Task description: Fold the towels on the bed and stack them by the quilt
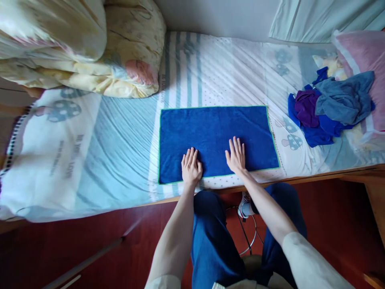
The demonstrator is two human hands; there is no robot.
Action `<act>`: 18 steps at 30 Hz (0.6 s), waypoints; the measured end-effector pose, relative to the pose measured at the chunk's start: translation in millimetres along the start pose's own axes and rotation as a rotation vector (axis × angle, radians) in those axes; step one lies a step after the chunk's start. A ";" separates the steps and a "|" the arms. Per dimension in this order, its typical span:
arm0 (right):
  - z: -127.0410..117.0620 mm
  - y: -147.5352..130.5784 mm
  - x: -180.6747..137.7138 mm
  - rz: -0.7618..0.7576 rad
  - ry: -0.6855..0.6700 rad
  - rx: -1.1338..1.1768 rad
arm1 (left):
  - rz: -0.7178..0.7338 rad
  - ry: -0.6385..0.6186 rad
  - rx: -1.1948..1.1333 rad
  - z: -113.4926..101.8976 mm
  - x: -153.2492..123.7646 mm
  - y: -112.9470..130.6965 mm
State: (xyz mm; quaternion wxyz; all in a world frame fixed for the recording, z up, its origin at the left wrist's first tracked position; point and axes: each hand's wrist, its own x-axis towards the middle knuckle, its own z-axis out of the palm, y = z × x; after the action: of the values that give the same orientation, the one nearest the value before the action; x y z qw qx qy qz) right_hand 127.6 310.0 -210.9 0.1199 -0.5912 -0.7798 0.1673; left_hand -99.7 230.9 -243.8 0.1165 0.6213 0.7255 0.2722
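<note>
A dark blue towel with a green edge (210,128) lies spread flat on the bed, near its front edge. My left hand (191,166) rests palm down on the towel's near edge, fingers straight and close together. My right hand (236,156) lies flat on the towel a little to the right, fingers stretched out and slightly spread. Neither hand holds anything.
A striped, mushroom-print sheet (99,136) covers the bed. A folded yellow quilt (90,48) sits at the back left. A heap of blue, purple and grey cloths (327,108) lies at the right beside a pink pillow (363,56). Red floor (90,241) lies below.
</note>
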 end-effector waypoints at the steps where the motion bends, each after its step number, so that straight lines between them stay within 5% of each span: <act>1: 9.2 -9.6 -1.6 0.004 -0.013 0.017 | 0.003 -0.006 0.000 0.2 -0.1 -0.5; 11: 22.3 -11.3 -3.1 0.010 0.031 -0.019 | 0.034 -0.045 0.045 2.2 -3.2 2.9; 18: 27.3 -8.3 -3.7 0.008 0.054 -0.033 | 0.344 -0.227 -0.079 40.8 14.6 54.2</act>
State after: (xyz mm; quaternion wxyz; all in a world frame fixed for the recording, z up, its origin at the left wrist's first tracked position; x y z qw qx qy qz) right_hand 110.8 301.1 -232.5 0.1308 -0.6003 -0.7767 0.1388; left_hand -36.5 259.5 -245.8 0.1735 0.7576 0.5796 0.2449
